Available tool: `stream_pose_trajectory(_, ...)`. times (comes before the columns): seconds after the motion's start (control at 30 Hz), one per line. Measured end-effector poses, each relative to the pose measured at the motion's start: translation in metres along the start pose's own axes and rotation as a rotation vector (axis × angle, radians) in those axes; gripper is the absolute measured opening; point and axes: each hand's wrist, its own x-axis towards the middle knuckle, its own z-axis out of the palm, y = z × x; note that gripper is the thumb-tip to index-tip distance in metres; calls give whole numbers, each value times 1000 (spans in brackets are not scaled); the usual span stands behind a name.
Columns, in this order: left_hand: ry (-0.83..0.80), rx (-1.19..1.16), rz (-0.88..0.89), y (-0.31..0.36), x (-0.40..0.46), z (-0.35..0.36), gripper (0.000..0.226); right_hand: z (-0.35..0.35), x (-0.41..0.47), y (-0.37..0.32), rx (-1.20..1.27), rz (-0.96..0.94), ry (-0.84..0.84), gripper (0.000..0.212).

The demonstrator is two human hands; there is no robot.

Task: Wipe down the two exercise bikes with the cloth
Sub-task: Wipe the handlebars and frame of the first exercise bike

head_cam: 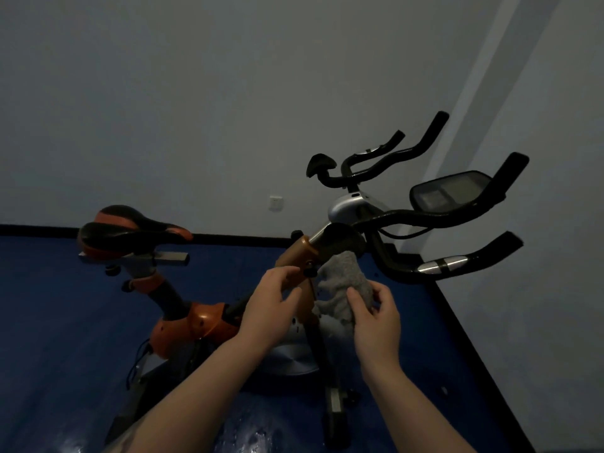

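An orange and black exercise bike [202,322] stands in front of me, saddle [130,232] at the left, black handlebars [457,214] and a dark console [451,191] at the right. A grey fluffy cloth [343,282] hangs from the stem just under the handlebars. My right hand [376,318] pinches the cloth's lower part between thumb and fingers. My left hand [271,302] hovers by the orange stem clamp [300,253], fingers loosely curled, holding nothing. Behind the near handlebars, the black handlebars of a second bike [385,158] show.
The bikes stand on a blue mat [65,322] edged in black, in a corner of grey walls. A wall socket [276,202] sits low on the back wall. The bike's front foot bar [336,403] lies near my arms. The room is dim.
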Motion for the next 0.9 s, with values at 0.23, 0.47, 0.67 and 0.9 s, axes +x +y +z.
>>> stream_pose_trajectory(0.23,-140,-55,117,1,68,-27,34,23,29,-23,-52,-79,207,19)
stream_pose_trajectory(0.47,-235,-183,123,-3,117,-34,29,31,73,-63,-440,-480,465,23)
stream_pose_trajectory(0.67,-306,-269,73,-6,137,-8,32,45,89,-34,-1177,-504,75,22)
stream_pose_trajectory(0.9,-286,-326,35,-7,150,23,29,71,99,-32,-1277,-485,63,32)
